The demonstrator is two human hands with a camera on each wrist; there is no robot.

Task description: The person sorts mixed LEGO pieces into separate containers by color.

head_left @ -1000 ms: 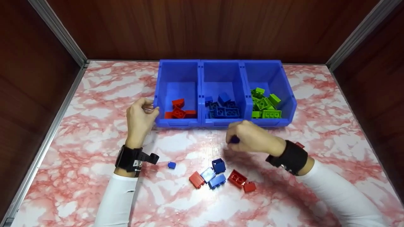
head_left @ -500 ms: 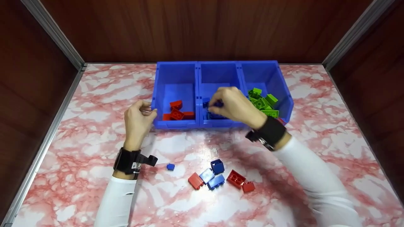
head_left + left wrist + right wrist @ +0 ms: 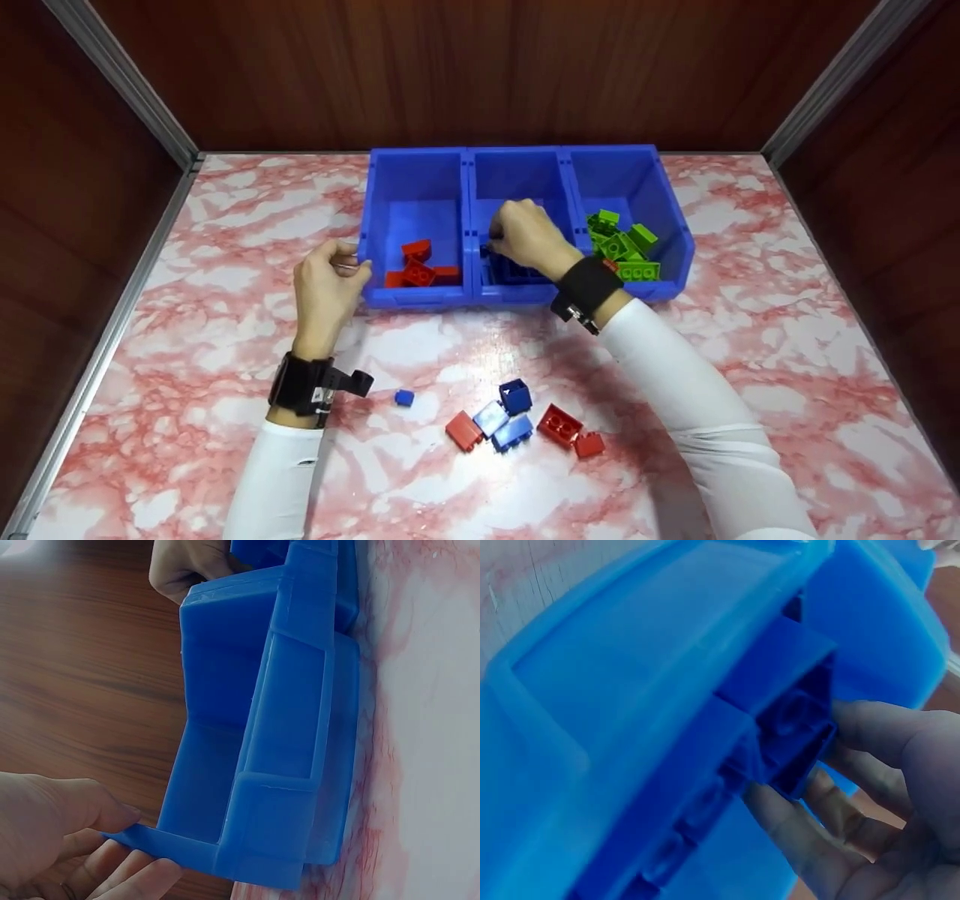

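Observation:
My left hand [image 3: 326, 292] pinches the left side wall of the blue three-compartment bin [image 3: 420, 300]. In the left wrist view, thumb and fingers lie on either side of the bin's rim [image 3: 169, 846]. Reaching down into the middle compartment is my right hand [image 3: 527, 236], above the blue bricks there. The right wrist view has its thumb and fingers [image 3: 874, 731] around a dark blue brick [image 3: 780, 664], which lies against another blue brick [image 3: 679, 780] by the bin's front wall. Several red bricks [image 3: 418, 274] lie in the left compartment, several green bricks [image 3: 637, 270] in the right one.
On the marbled table [image 3: 405, 495], in front of the bin, lie a small blue brick [image 3: 404, 397], a few larger blue bricks [image 3: 513, 433] and some red bricks [image 3: 560, 424]. Wood panels [image 3: 480, 75] close off the back and both sides.
My right hand has carried a dark blue brick from in front of the bin up and left into the middle compartment. The left hand keeps its hold on the bin.

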